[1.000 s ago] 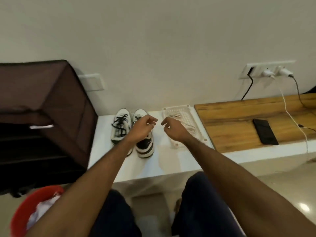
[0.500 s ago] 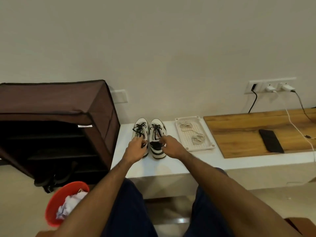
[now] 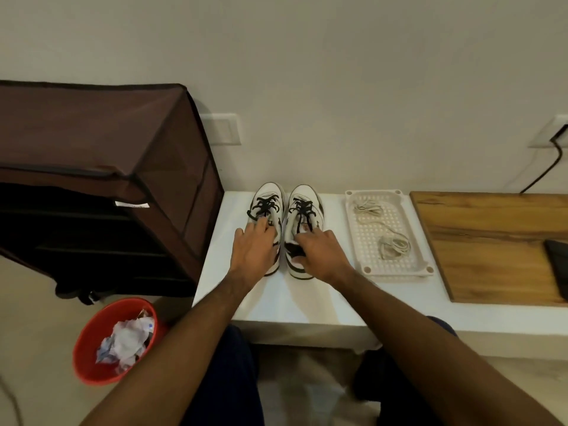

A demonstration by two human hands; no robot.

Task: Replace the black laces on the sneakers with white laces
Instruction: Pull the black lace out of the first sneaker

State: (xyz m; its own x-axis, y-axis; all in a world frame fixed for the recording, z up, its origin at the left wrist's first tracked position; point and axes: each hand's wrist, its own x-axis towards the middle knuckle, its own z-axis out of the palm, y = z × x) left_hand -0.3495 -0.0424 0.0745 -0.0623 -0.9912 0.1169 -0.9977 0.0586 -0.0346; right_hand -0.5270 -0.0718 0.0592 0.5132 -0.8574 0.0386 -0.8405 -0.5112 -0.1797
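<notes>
Nearest me, a red bin (image 3: 92, 342) of crumpled paper stands on the floor. On the white bench (image 3: 285, 302), the left hand (image 3: 253, 252) and right hand (image 3: 322, 256) each rest relaxed fingers on a black-laced sneaker: left sneaker (image 3: 269, 195), right sneaker (image 3: 307, 196). White laces (image 3: 392, 244) lie coiled in the tray (image 3: 353, 241) beside them.

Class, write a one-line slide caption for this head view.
Both hands rest on black-laced sneakers; white laces wait in tray.
</notes>
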